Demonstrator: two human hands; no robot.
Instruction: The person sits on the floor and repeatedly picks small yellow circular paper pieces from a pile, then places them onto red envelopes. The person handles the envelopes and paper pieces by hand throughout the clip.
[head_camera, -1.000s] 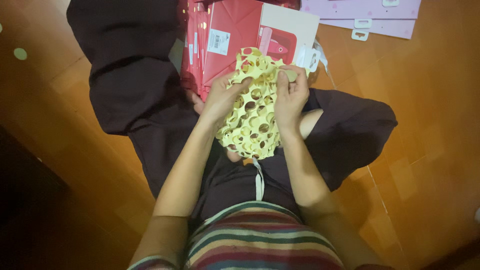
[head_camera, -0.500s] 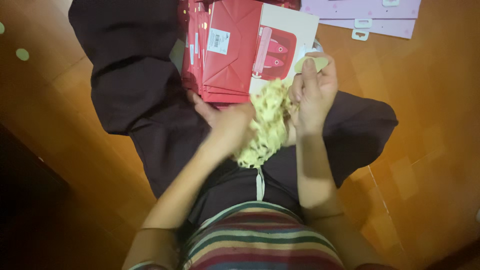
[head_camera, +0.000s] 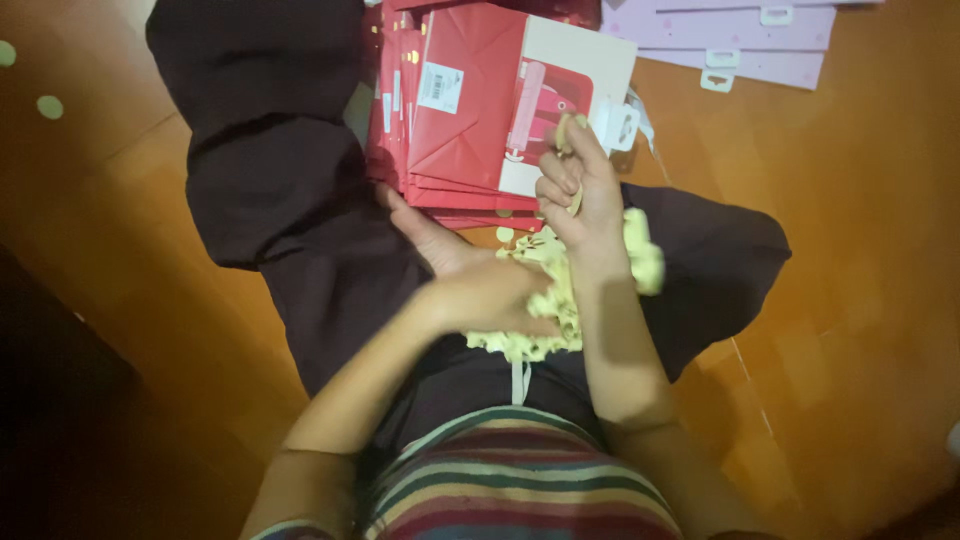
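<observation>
Both hands (head_camera: 500, 290) crumple netting (head_camera: 545, 320).

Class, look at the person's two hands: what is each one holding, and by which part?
Both hold the pale yellow holed mesh. The left hand presses its bunched lower part against the lap; the right hand pinches its upper end between the fingers.

A stack of red flat packages (head_camera: 455, 120) is seen at the top centre, laid over the dark-clothed lap and reaching onto the wooden floor (head_camera: 860, 260). The topmost one shows folded red panels, a white rectangular barcode label (head_camera: 440, 88) near its upper left and a white card face (head_camera: 580, 75) with a pink-red picture. Two pale lilac flat packs (head_camera: 740, 40) — each fitted with a white hang tab (head_camera: 716, 80) — are laid on the floor at the upper right, well apart from the red stack.
</observation>
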